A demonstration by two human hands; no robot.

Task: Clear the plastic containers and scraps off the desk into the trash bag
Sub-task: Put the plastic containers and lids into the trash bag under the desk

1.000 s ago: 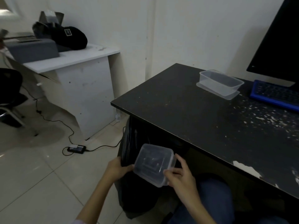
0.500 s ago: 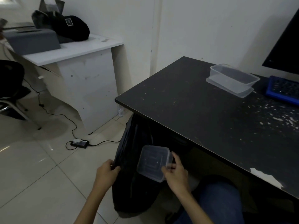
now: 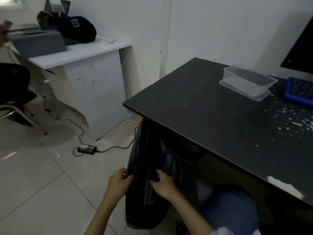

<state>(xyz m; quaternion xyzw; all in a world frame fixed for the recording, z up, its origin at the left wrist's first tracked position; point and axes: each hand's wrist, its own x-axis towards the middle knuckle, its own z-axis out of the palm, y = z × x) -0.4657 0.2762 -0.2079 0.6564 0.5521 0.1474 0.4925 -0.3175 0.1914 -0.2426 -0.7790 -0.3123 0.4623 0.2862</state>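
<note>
The black plastic trash bag (image 3: 149, 180) hangs low centre; my left hand (image 3: 119, 183) pinches its rim, my right hand (image 3: 163, 183) curls into its mouth. The clear rectangular plastic container (image 3: 247, 82) waits upper right on the black table (image 3: 211, 119); a slack rim could close the bag.

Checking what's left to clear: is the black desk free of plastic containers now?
No. One clear plastic container sits on its lid at the far side of the black desk, beside the blue keyboard.
</note>
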